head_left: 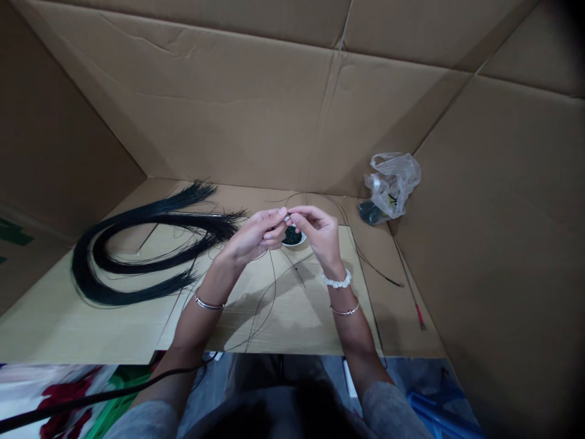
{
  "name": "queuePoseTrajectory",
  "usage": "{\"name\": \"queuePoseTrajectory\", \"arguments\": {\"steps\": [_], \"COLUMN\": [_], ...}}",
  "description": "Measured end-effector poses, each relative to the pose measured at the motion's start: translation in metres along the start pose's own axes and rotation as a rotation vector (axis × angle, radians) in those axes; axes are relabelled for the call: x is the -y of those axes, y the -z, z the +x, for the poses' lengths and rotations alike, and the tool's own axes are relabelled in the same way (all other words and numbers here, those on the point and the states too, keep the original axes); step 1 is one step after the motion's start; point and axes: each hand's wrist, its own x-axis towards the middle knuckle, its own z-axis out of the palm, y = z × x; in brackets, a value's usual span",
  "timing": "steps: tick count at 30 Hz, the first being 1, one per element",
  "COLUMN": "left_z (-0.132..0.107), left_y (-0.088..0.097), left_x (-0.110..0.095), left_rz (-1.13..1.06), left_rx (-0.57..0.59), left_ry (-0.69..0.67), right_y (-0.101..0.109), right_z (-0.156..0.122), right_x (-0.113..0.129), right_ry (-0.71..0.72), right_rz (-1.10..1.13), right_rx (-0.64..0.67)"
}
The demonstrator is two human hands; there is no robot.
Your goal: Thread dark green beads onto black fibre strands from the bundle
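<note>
My left hand [261, 234] and my right hand [319, 233] meet fingertip to fingertip above the table, both closed in a pinch. Between the tips is a tiny dark piece [287, 217], too small to name. A thin dark strand [275, 286] hangs below my left fingers, which seem to grip it. Whether my right fingers hold the strand too cannot be made out. Just under the hands, partly hidden by them, stands a small white bowl [295, 244] with dark green bits, perhaps beads, in it.
Two thick curved bundles of dark strands [132, 296] lie on the left. Loose strands cross the board [320, 323]. At the back right sits a clear plastic bag [397, 183]; a red-tipped thin tool [419, 316] lies near the right cardboard wall [503, 244]. Cardboard encloses three sides.
</note>
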Motion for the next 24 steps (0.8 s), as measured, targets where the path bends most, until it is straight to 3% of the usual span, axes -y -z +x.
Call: {"name": "queuePoseTrajectory", "arguments": {"steps": [7, 17, 24], "left_z": [-0.0015, 0.0008, 0.0026], "left_y": [-0.0019, -0.0005, -0.0005], "left_x": [-0.0014, 0.0022, 0.0041], "left_rz": [-0.033, -0.018, 0.027], "left_rx": [0.004, 0.014, -0.052], "left_ry": [0.011, -0.010, -0.027], "right_y": [0.0058, -0.0037, -0.0031], "right_z": [-0.0009, 0.0013, 0.0025], "right_x": [0.0026, -0.0038, -0.0068], "right_ry": [0.031, 0.069, 0.036], "right_rz": [-0.065, -0.139, -0.113], "right_rx": [0.068, -0.051, -0.029]}}
